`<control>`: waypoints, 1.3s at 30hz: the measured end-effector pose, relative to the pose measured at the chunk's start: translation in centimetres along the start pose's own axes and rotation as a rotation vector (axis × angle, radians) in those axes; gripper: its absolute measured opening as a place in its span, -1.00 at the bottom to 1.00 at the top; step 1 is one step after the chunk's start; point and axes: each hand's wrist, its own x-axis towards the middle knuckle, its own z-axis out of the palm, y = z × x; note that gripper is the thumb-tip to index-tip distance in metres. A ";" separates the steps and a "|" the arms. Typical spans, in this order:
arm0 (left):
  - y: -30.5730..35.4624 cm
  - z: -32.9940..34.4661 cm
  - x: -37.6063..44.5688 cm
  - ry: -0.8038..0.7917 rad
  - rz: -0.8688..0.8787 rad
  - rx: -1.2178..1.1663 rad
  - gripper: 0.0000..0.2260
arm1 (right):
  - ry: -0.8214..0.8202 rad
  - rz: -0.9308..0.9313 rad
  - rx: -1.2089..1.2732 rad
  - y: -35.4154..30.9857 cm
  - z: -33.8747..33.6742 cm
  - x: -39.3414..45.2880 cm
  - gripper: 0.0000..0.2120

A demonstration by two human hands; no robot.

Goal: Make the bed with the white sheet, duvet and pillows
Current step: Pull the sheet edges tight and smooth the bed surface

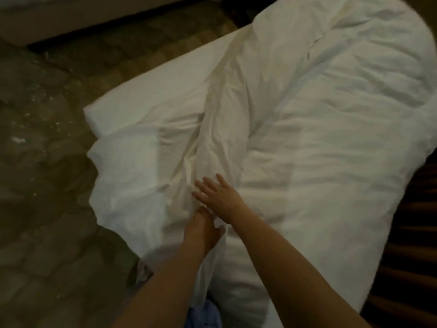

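A thick white duvet (331, 110) lies rumpled over most of the bed. A thinner cream-white sheet (220, 119) runs in a creased strip down its left side. The bare white mattress (151, 91) shows at the left. My right hand (217, 197) lies flat with spread fingers on the sheet's folds. Just below it, my left hand (203, 230) has its fingers curled into the cloth, pinching a fold of the sheet near the bed's near edge. No pillow can be made out.
Patterned brown carpet (47, 162) covers the floor to the left. A dark wooden slatted frame (406, 245) shows at the right. A pale piece of furniture (71, 17) runs along the top left. Blue cloth (208, 313) shows at the bottom.
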 end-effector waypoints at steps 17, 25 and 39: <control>5.1 -1.7 -6.2 0.532 -0.363 -0.382 -0.38 | 0.189 -0.234 -0.157 3.9 -10.5 -4.3 -0.75; 3.8 -5.8 -9.7 0.583 -0.483 -0.029 -0.75 | 0.093 -0.210 -0.124 3.7 -11.0 -7.2 -0.59; 0.1 -15.8 -15.8 0.742 -0.424 0.206 -0.77 | 0.376 -0.067 -0.043 -0.8 -21.0 -4.3 -0.71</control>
